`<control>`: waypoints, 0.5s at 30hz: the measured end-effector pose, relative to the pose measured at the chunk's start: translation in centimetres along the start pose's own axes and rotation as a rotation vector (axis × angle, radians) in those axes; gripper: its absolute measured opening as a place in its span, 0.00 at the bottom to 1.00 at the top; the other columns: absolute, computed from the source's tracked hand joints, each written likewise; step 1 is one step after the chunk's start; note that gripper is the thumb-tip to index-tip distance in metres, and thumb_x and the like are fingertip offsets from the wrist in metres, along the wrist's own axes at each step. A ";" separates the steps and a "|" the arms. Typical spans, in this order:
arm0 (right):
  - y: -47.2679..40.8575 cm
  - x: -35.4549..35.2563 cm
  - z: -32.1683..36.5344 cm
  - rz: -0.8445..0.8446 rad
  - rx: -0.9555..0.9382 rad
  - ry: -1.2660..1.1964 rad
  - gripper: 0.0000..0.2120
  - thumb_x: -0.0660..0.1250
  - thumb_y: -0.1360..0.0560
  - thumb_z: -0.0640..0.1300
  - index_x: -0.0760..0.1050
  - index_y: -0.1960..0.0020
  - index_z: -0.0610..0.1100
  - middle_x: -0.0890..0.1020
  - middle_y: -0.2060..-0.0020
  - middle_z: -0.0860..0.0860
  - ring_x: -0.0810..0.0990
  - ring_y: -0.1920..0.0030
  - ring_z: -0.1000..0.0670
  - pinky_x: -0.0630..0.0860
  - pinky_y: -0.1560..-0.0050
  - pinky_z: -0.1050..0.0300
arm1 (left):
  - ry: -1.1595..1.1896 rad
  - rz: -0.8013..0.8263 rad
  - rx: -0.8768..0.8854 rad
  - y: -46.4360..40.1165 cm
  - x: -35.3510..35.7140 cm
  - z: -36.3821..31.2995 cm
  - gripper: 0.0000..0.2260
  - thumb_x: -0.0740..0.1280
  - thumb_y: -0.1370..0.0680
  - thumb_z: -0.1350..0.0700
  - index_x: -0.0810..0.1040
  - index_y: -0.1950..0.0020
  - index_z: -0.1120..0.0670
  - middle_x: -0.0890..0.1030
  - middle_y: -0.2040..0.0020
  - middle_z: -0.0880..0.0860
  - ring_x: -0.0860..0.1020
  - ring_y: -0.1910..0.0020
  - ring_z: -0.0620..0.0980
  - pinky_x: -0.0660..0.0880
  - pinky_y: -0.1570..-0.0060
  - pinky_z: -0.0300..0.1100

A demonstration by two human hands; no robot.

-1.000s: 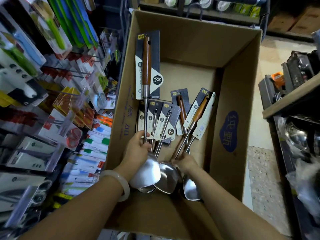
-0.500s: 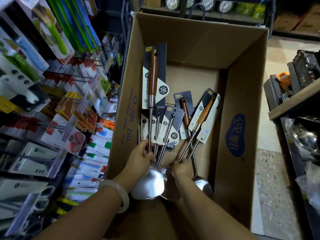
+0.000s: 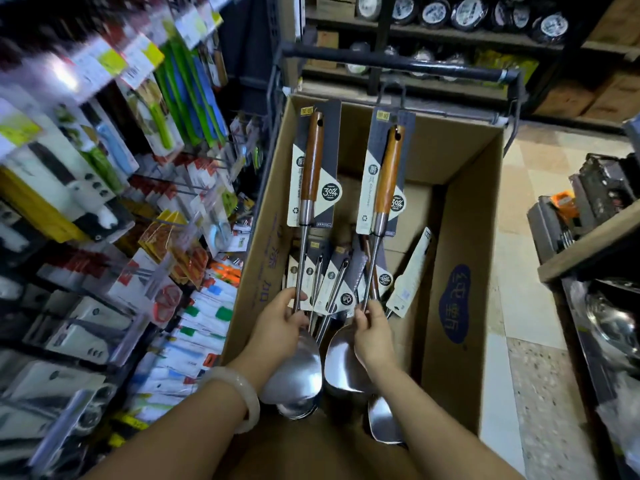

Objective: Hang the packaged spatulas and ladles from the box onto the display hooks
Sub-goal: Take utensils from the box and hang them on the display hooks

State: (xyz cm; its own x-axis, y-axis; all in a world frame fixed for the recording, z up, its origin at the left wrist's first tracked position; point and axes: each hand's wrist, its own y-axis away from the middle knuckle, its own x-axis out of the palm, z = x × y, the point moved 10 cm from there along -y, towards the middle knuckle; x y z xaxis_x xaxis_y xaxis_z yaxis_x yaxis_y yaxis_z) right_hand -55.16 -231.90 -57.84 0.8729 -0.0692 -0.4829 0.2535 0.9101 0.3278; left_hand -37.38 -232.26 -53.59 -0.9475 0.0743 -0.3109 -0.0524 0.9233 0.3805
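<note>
Both hands point(image 3: 277, 327) point(image 3: 372, 336) have raised spatulas point(image 3: 311, 168) (box point(image 3: 460, 237) below)

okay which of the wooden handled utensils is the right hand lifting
The wood-handled spatula on the right, its flat blade by the right hand. The left hand lifts the other; the rest lie in the cardboard box.

Retail shop, housewares aisle: display hooks point(image 3: 180, 188) packed with carded kitchen tools, stocked shelves point(image 3: 433, 32) behind, cardboard box point(image 3: 460, 271) of packaged utensils.

Two hands, left point(image 3: 281, 325) and right point(image 3: 372, 332); two raised wooden-handled utensils point(image 3: 311, 168); one cardboard box point(image 3: 460, 258).
</note>
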 end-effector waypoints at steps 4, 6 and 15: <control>0.0 -2.8 5.9 0.025 -0.162 0.005 0.04 0.55 0.20 0.40 0.68 0.52 0.43 0.73 0.62 0.48 0.70 0.59 0.47 0.63 0.59 0.57 | 0.035 -0.082 0.094 1.4 -1.3 -3.2 0.12 0.59 0.22 0.65 0.71 0.49 0.48 0.72 0.70 0.49 0.75 0.60 0.51 0.69 0.67 0.32; 0.6 -3.6 8.9 0.031 -0.252 0.010 0.04 0.56 0.20 0.39 0.68 0.53 0.40 0.73 0.60 0.44 0.70 0.58 0.47 0.59 0.62 0.58 | 0.052 -0.124 0.153 2.3 -2.5 -5.5 0.12 0.59 0.23 0.66 0.71 0.48 0.50 0.71 0.70 0.48 0.75 0.62 0.49 0.69 0.63 0.34; 8.6 -1.0 22.8 0.101 -0.632 -0.014 0.05 0.59 0.22 0.36 0.71 0.54 0.34 0.75 0.60 0.40 0.71 0.57 0.46 0.62 0.63 0.62 | 0.101 -0.359 0.367 11.7 -13.5 -12.2 0.11 0.58 0.22 0.67 0.70 0.48 0.50 0.74 0.65 0.52 0.78 0.62 0.40 0.72 0.59 0.30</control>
State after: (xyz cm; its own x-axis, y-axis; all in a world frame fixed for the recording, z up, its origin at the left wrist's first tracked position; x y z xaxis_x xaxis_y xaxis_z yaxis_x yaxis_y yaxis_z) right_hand -44.29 -233.31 -36.00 0.8860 0.0280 -0.4628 -0.1210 0.9775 -0.1726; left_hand -29.06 -227.04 -34.37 -0.9166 -0.2916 -0.2734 -0.2832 0.9565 -0.0706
